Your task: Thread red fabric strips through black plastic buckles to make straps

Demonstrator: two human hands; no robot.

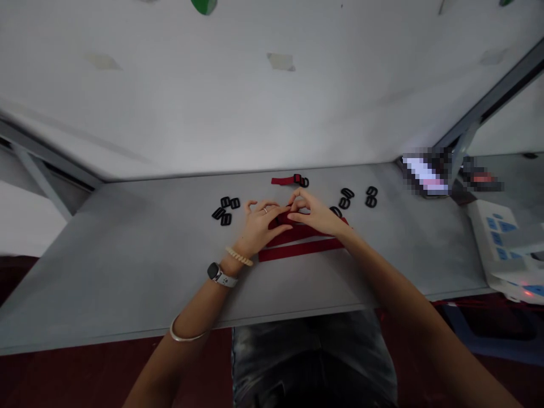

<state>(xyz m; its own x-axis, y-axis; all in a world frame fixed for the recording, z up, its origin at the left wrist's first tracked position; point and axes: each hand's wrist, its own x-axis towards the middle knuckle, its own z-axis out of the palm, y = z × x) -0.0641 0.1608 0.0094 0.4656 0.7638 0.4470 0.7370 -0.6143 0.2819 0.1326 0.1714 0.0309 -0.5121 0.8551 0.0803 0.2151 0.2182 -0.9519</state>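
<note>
The left hand (259,228) and right hand (317,214) are pinching their fingers together on a red nylon webbing strap (293,233); a far red nylon strap (283,181) already carries a black plastic buckle (304,182), while loose black plastic buckles (225,211) are lying on both sides.

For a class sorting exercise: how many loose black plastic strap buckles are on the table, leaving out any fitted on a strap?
9: four buckles beside the left hand, four further right, one partly under the right hand. Others may be hidden.

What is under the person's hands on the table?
A folded red webbing strap lies under the left hand and right hand. The stretch beneath the palms is covered, so any buckle there cannot be seen.
</note>
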